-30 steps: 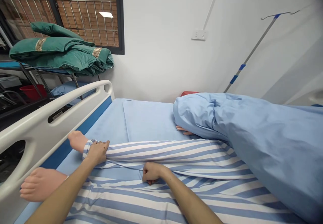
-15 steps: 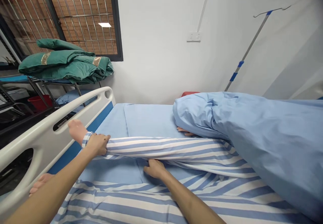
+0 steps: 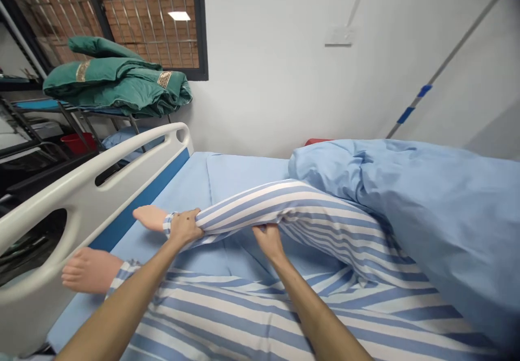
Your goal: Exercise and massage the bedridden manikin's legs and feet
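A patient manikin lies on the bed in striped blue-and-white pyjamas [image 3: 244,317]. My left hand [image 3: 184,228] grips its raised leg [image 3: 325,220] at the trouser cuff, just above the bare foot [image 3: 149,218]. My right hand [image 3: 268,240] holds the same leg from below, near the shin, with the fingers partly hidden under the cloth. The knee bends upward into a peak. The other bare foot [image 3: 91,270] rests on the sheet near the bed rail. A light blue duvet [image 3: 410,209] covers the manikin's upper body and hides its arm.
A white bed rail with a blue strip [image 3: 93,187] runs along the near left side. A folded green blanket [image 3: 116,76] sits on a metal rack beyond it, above a red bucket [image 3: 77,142]. An IV pole [image 3: 442,63] stands at the right by the wall.
The striped leg has risen from lying flat to bent at the knee. Both of my hands have moved up and right with it, and the manikin's hand by the duvet is now hidden.
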{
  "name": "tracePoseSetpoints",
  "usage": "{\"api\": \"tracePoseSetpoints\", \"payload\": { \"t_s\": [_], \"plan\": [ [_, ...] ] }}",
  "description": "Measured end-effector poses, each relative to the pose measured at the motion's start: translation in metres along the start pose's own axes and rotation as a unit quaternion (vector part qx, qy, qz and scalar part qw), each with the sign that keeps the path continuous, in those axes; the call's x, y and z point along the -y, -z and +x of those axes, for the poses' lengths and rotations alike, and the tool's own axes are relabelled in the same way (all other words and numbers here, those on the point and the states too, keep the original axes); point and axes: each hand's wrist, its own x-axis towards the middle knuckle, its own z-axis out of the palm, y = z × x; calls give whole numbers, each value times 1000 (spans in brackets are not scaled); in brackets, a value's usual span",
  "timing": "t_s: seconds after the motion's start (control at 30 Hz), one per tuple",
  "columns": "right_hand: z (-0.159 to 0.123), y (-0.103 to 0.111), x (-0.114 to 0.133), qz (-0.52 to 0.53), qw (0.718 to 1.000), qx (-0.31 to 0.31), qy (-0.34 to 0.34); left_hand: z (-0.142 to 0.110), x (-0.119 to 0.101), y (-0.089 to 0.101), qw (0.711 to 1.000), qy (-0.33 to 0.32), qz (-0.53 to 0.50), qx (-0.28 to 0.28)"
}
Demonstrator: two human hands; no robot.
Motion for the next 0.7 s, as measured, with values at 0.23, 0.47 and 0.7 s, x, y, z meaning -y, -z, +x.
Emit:
{"api": "tracePoseSetpoints", "payload": {
  "t_s": [0.23, 0.47, 0.7],
  "plan": [
    [12, 36, 1, 115, 980, -142, 83, -5, -62, -28, 992, 35, -124, -8],
    [14, 59, 15, 149, 970, -169, 86, -9, -96, -47, 975, 69, -201, -69],
    [12, 59, 15, 164, 970, -158, 91, -10, -90, -42, 980, 59, -182, -47]
  ]
}}
